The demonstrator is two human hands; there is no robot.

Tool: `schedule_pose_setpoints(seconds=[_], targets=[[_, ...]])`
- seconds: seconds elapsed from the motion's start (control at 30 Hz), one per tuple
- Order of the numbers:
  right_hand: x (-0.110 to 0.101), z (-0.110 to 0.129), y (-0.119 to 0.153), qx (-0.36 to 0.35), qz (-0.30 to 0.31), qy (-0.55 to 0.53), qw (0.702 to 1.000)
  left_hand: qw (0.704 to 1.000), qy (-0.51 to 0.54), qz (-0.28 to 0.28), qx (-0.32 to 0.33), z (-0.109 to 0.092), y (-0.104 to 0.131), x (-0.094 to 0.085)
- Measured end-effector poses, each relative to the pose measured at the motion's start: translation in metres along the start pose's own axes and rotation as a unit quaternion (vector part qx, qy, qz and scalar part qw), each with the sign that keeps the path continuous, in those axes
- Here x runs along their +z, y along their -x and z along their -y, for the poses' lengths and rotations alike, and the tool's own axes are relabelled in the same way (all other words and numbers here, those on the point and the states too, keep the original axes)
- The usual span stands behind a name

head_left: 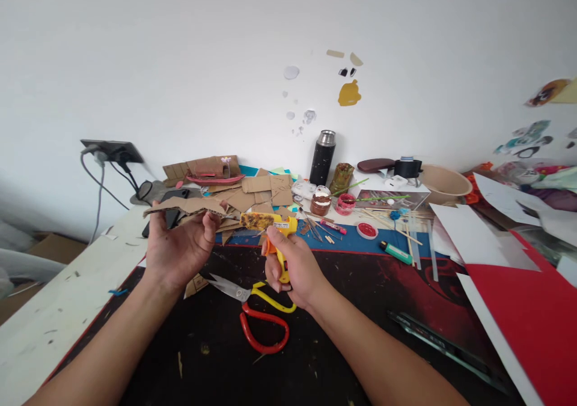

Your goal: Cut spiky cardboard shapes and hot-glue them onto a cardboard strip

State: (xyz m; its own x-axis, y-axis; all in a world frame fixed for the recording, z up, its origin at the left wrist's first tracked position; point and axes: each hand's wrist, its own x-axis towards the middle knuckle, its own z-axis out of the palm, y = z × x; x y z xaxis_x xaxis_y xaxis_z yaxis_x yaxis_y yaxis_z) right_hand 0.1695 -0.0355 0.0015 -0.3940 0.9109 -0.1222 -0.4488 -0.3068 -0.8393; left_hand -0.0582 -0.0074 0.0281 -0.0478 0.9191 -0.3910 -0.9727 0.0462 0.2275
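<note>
My left hand (178, 247) holds up a piece of corrugated cardboard (184, 205), its fingers curled round the near edge. In my right hand (295, 265) is a yellow hot glue gun (282, 241) with an orange trigger, its barrel stained brown. The gun's nozzle points left, close to the right end of the cardboard; whether they touch I cannot tell. Below both hands a pair of scissors (243, 295) lies on the dark mat, blades apart, with one red handle and one yellow.
Cardboard scraps (265, 190) are piled behind my hands. A black thermos (323, 157), paint jars (345, 203) and a glue stick (395, 253) stand or lie further right. A box cutter (446, 346) rests on the mat (351, 346), near red paper (518, 310). Cables (101, 178) hang at left.
</note>
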Motion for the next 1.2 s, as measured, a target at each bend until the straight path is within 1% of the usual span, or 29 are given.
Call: schedule_pose_setpoints(seconds=[0.33,0.5,0.73,0.8,0.87,1.0,1.03,1.13,1.2], targets=[[-0.001,-0.003,-0.001,0.0,0.0,0.009,1.0,1.0,0.0,0.008,0.002,-0.002,-0.002,-0.002],[-0.001,-0.002,0.0,-0.001,-0.004,0.004,1.0,1.0,-0.001,-0.001,0.005,-0.002,-0.002,-0.001],[-0.001,-0.002,-0.001,-0.001,0.003,0.011,1.0,1.0,-0.019,0.002,0.003,0.001,0.001,0.004],[-0.002,-0.004,-0.001,-0.001,0.004,0.021,1.0,0.998,-0.046,0.012,0.029,0.003,0.003,0.007],[-0.003,-0.005,-0.001,0.0,0.004,0.042,0.999,0.994,-0.079,0.024,0.07,0.005,0.003,0.009],[-0.005,-0.007,-0.002,-0.01,-0.002,0.077,0.997,0.981,-0.124,0.02,0.15,0.007,-0.002,0.006],[-0.005,-0.008,-0.003,-0.015,-0.005,0.082,0.997,0.976,-0.134,0.03,0.169,0.006,-0.004,0.004],[-0.007,-0.008,-0.005,-0.04,-0.022,0.099,0.994,0.956,-0.164,0.094,0.227,0.005,-0.01,-0.003],[-0.009,-0.007,-0.006,-0.06,-0.036,0.118,0.991,0.942,-0.184,0.124,0.253,0.003,-0.013,-0.006]])
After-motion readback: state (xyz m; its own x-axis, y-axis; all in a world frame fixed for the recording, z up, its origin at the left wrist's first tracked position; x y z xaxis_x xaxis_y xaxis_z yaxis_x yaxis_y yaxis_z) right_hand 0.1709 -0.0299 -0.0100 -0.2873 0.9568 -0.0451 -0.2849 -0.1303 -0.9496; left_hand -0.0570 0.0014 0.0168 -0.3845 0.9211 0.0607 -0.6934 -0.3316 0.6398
